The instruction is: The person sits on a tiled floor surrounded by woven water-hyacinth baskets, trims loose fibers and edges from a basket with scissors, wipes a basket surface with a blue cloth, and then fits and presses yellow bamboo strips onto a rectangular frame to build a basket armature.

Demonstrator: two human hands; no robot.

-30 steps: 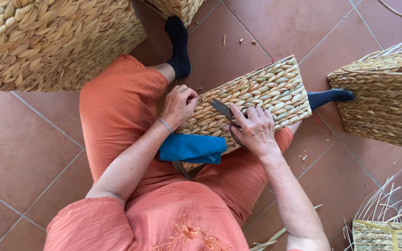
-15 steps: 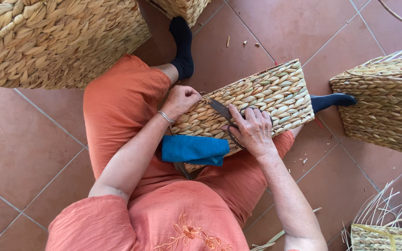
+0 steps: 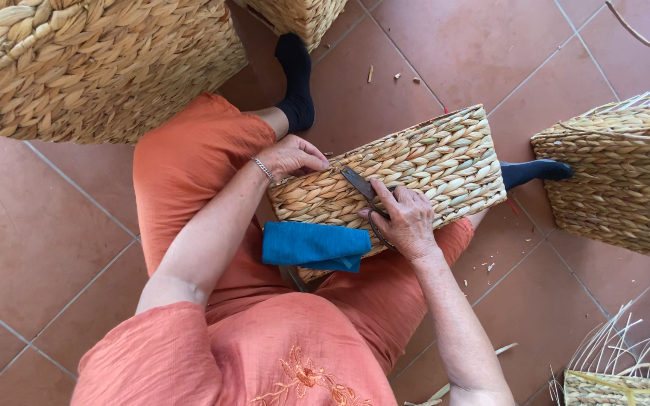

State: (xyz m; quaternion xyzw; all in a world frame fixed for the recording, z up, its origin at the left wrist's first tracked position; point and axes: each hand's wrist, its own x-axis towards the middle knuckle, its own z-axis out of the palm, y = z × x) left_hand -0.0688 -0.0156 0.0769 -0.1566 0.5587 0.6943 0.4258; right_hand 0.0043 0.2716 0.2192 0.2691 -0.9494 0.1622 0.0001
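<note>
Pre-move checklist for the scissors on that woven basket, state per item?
1. Right hand grips scissors: ok.
2. Left hand steadies woven basket at its corner: ok.
3. Basket rests on lap: ok.
4. Blade tips lie on the weave, clear of left fingers: ok.
5. Strand under the blades: cannot tell.
6. Blue cloth clear of blades: ok.

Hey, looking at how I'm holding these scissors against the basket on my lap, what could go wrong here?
The scissors lie with their blades pointing toward your left hand, which steadies the woven basket; a slip might nick those fingers. The basket rests tilted on your thighs, so it may shift under pressure. The blades could also snag or cut a woven strand you meant to keep.
</note>
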